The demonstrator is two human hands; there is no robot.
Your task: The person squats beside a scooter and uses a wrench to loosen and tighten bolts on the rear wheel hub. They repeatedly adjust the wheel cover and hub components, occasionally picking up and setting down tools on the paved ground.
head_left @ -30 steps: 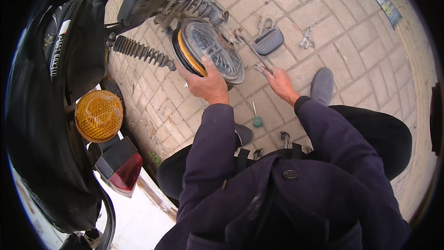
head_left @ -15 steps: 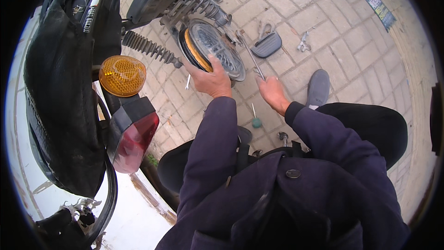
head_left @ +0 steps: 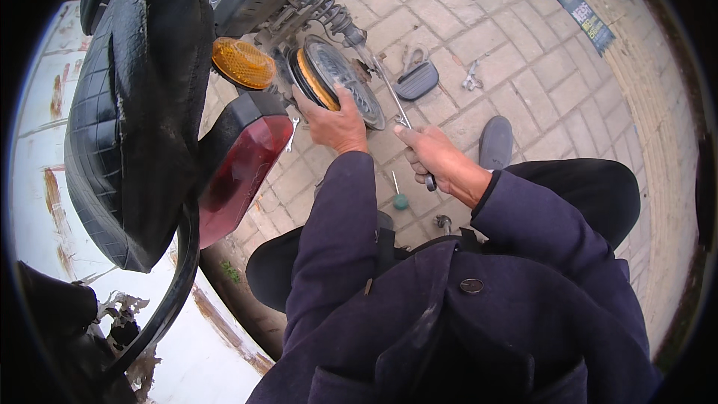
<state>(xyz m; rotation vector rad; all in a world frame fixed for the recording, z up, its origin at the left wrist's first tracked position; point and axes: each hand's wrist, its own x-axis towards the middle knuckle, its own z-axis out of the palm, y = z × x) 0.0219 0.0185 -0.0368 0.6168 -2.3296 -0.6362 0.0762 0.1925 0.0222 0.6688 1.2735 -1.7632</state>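
Note:
My left hand (head_left: 335,121) grips the lower left edge of a dusty round grey housing (head_left: 344,78) with a black and orange rim (head_left: 314,75). My right hand (head_left: 437,164) is closed round a wrench (head_left: 429,179), its fingers partly hidden. Beyond it a thin steel rod (head_left: 390,91) runs up to a bracket at the housing's right side; whether wrench and rod touch I cannot tell. A coil-spring shock (head_left: 314,1) lies above the housing. Just left of my left hand a small open-end spanner (head_left: 292,135) lies on the paving.
A scooter's black seat (head_left: 134,112), red tail light (head_left: 247,172) and amber indicator (head_left: 243,63) fill the left, beside a white panel (head_left: 60,217). On the paving are a black footrest (head_left: 416,80), metal fittings (head_left: 471,76), a green-handled screwdriver (head_left: 400,199) and a printed strip (head_left: 581,16).
My right hand has moved left and toward my body, turning over the wrench. My left hand stays on the housing. The view has shifted, with the tail light and indicator now higher and further right.

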